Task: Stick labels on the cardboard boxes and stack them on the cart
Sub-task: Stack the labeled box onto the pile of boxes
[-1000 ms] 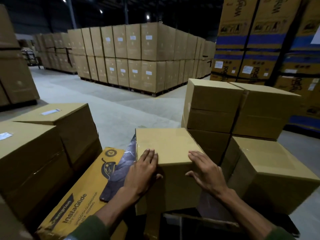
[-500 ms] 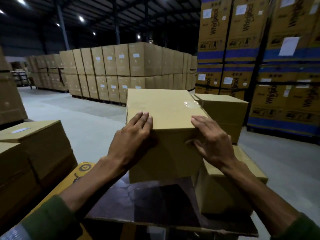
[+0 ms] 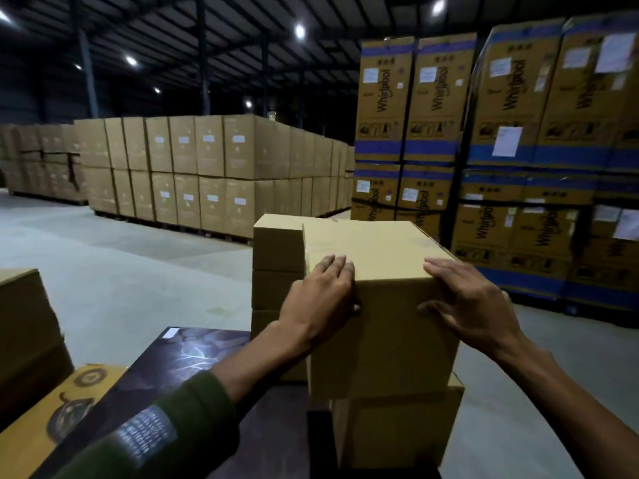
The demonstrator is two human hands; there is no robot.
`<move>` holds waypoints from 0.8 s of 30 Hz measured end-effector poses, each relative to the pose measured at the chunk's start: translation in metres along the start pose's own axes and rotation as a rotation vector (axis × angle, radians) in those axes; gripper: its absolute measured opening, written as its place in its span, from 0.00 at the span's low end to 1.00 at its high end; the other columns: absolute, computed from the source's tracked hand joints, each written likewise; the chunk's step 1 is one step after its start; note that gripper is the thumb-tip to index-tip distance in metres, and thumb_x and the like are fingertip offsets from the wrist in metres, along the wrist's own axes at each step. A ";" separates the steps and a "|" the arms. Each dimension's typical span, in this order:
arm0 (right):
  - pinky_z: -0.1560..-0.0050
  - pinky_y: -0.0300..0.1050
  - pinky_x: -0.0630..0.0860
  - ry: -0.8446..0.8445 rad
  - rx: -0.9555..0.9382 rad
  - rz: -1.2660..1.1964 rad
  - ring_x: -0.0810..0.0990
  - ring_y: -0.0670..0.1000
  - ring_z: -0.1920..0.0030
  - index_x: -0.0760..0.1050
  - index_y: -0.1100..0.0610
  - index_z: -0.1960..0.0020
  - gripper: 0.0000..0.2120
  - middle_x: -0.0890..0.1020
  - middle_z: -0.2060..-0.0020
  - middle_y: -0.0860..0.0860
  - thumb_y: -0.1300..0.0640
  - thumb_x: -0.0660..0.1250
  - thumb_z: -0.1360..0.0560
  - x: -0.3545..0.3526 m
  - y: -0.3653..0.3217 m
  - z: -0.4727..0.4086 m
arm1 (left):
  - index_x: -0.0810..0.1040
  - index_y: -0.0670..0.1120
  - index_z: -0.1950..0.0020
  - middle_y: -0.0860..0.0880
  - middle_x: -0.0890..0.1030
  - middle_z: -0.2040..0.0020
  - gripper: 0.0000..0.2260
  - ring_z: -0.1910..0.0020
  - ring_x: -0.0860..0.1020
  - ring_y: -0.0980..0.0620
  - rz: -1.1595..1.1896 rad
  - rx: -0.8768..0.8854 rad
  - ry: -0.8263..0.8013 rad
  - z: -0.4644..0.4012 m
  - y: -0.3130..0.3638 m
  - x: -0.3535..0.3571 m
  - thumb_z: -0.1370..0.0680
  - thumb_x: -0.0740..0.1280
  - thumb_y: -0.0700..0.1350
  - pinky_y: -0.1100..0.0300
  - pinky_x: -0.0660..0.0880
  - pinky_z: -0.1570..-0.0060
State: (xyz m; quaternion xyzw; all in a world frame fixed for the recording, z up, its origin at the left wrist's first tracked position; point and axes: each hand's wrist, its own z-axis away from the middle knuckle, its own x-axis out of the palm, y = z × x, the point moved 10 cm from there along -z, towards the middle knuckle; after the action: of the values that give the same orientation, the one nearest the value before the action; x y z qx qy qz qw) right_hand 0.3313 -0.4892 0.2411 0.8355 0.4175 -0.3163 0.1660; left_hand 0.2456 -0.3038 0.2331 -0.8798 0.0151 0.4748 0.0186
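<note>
Fingers of left hand (image 3: 320,299) and right hand (image 3: 472,302): curled over the top front corners of a plain brown cardboard box (image 3: 380,305), gripping it from both sides. Box position: resting atop a second brown cardboard box (image 3: 397,426), beside a stack of brown cartons (image 3: 276,271), above grey concrete floor (image 3: 121,271).

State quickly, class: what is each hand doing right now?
Left hand: gripping the near left corner of the cardboard box, fingers on top, thumb on its front.
Right hand: gripping the box's near right corner.
</note>
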 end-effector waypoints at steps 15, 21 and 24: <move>0.42 0.63 0.79 -0.072 0.166 -0.018 0.74 0.54 0.33 0.72 0.53 0.29 0.35 0.76 0.32 0.51 0.49 0.79 0.33 0.034 0.090 0.007 | 0.57 0.42 0.22 0.43 0.58 0.21 0.36 0.21 0.54 0.45 0.100 0.054 -0.105 -0.073 0.028 0.075 0.23 0.68 0.57 0.43 0.69 0.31; 0.40 0.63 0.77 -0.100 0.207 -0.040 0.73 0.55 0.32 0.72 0.54 0.29 0.34 0.76 0.32 0.52 0.50 0.79 0.33 0.044 0.109 0.008 | 0.61 0.43 0.24 0.42 0.62 0.22 0.34 0.22 0.57 0.45 0.100 0.072 -0.117 -0.091 0.031 0.094 0.23 0.68 0.58 0.42 0.71 0.34; 0.39 0.62 0.76 -0.115 0.215 -0.054 0.73 0.56 0.32 0.72 0.54 0.29 0.34 0.76 0.32 0.53 0.50 0.78 0.32 0.050 0.116 0.008 | 0.61 0.43 0.24 0.42 0.61 0.22 0.34 0.22 0.56 0.45 0.100 0.083 -0.127 -0.098 0.032 0.103 0.23 0.68 0.58 0.43 0.71 0.33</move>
State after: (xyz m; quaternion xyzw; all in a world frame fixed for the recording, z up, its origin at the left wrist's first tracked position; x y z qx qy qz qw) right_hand 0.4441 -0.5333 0.2029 0.8175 0.3934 -0.4108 0.0908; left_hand 0.3824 -0.3412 0.1995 -0.8446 0.0772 0.5288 0.0323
